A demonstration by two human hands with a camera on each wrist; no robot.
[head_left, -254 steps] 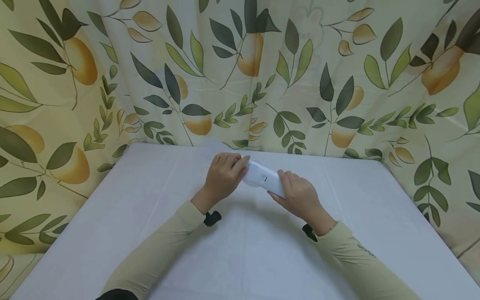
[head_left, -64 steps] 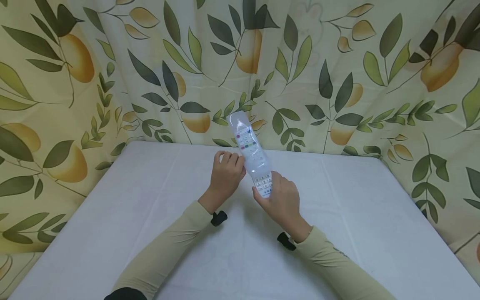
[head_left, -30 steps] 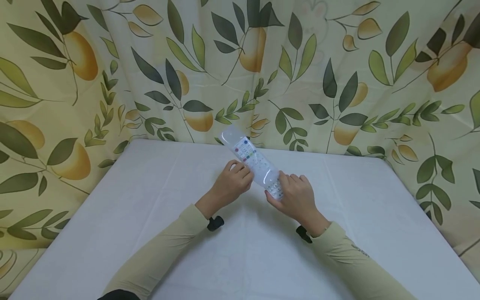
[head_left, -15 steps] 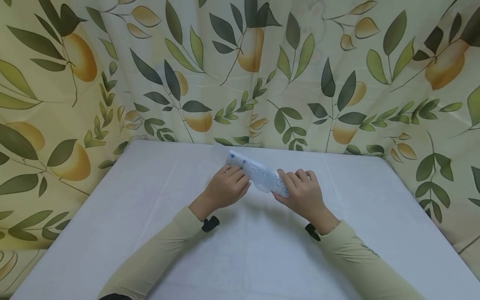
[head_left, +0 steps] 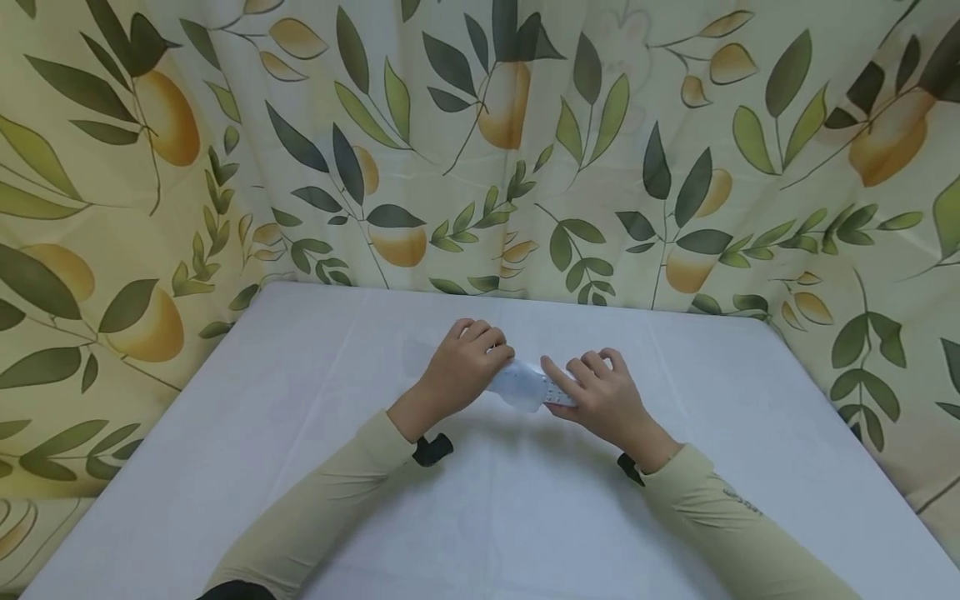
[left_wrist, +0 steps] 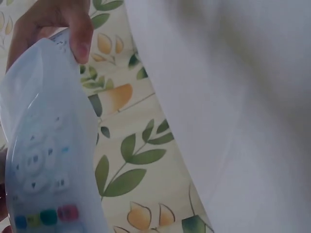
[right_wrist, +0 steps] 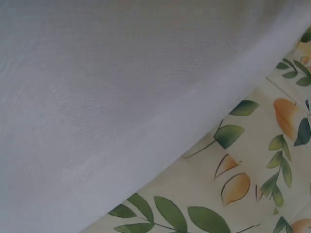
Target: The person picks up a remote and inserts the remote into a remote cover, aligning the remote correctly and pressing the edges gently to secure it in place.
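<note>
Remote [head_left: 525, 388] near bench [head_left: 300, 400] far edge | both hands gripping: left hand [head_left: 465, 371], right hand [head_left: 600, 396] | next: probably steady lowering.

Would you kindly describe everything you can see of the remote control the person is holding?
The remote control is long, white and slim, wrapped in a clear, glossy cover. The left wrist view shows pale round buttons and a row of blue, yellow, green and red keys. It lies low over the white table, roughly level, held at both ends: the left hand grips one end, the right hand rests curled fingers over the other. Only its middle shows between them.
</note>
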